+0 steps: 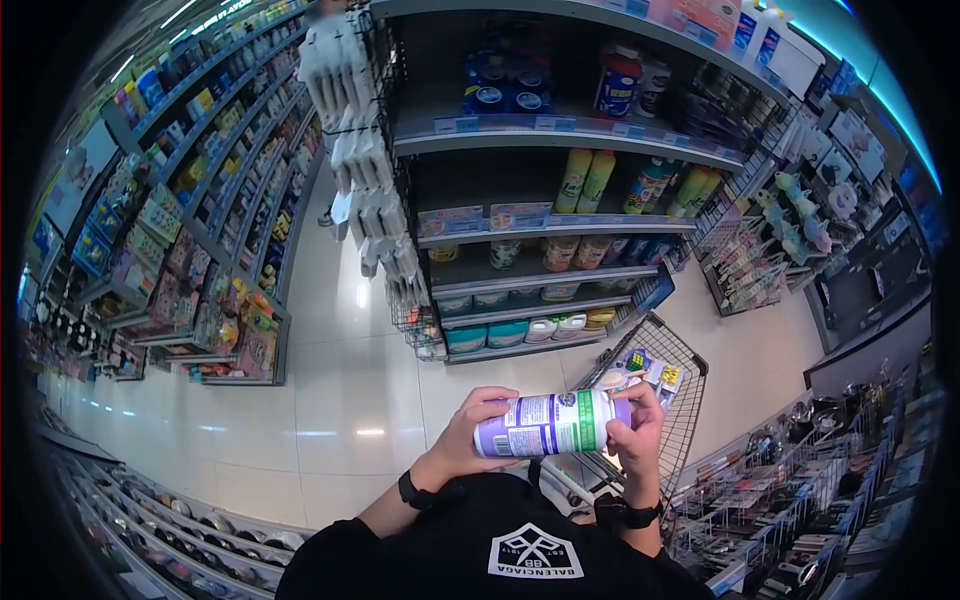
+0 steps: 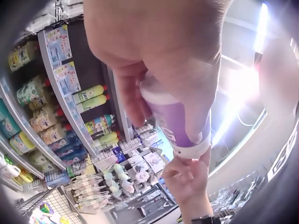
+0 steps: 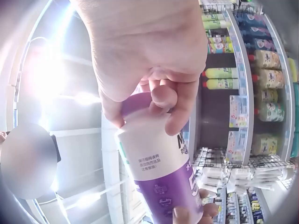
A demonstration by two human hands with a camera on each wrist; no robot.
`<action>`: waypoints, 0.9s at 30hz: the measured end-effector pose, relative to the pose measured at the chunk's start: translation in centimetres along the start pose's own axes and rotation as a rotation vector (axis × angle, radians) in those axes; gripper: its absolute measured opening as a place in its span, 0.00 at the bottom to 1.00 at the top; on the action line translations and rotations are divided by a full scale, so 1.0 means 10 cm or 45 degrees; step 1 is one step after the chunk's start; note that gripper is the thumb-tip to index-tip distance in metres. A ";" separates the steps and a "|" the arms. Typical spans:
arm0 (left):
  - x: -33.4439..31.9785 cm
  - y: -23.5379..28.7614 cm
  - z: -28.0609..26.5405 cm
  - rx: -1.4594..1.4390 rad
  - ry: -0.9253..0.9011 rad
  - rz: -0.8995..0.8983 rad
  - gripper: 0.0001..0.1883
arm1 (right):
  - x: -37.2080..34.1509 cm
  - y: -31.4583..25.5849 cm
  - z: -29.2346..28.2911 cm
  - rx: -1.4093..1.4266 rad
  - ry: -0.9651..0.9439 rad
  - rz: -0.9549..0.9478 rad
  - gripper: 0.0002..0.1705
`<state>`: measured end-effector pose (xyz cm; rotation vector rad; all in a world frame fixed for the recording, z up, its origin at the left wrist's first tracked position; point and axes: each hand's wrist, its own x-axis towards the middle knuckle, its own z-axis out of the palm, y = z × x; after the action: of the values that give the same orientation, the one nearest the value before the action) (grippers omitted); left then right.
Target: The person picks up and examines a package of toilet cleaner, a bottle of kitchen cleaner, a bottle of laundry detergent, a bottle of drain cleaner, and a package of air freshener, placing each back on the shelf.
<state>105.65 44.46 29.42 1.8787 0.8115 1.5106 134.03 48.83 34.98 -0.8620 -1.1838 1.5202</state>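
A purple and white bottle with a green band lies nearly level in front of the chest, its printed back label facing up. At the base end my left hand holds it, fingers over the top side. My right hand grips the other end, around the purple cap. In the right wrist view, thumb and fingers curl about that cap, while fingertips of the left hand show lower on the bottle. The left wrist view has the bottle's white base against the left palm, partly hidden by the fingers.
A wire shopping cart stands just beyond the right hand, holding a puzzle cube and small packages. Ahead is a shelf unit with bottles and tubs. White packets hang at its left end. Racks of goods line the near right.
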 end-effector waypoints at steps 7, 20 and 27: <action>-0.23 0.19 -0.17 0.234 0.196 0.030 0.48 | 0.11 0.03 0.53 -0.039 -0.047 -0.076 0.29; -0.08 0.43 -0.24 -1.302 0.418 -0.998 0.26 | 0.45 -0.21 0.93 0.045 -0.027 -0.077 0.30; -0.10 0.43 -0.13 -0.944 0.496 -0.730 0.31 | 0.47 -0.18 1.02 0.130 -0.020 -0.083 0.27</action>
<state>104.64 41.04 32.31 0.7463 0.7250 1.5140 123.82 50.81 39.63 -0.7375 -1.1248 1.5234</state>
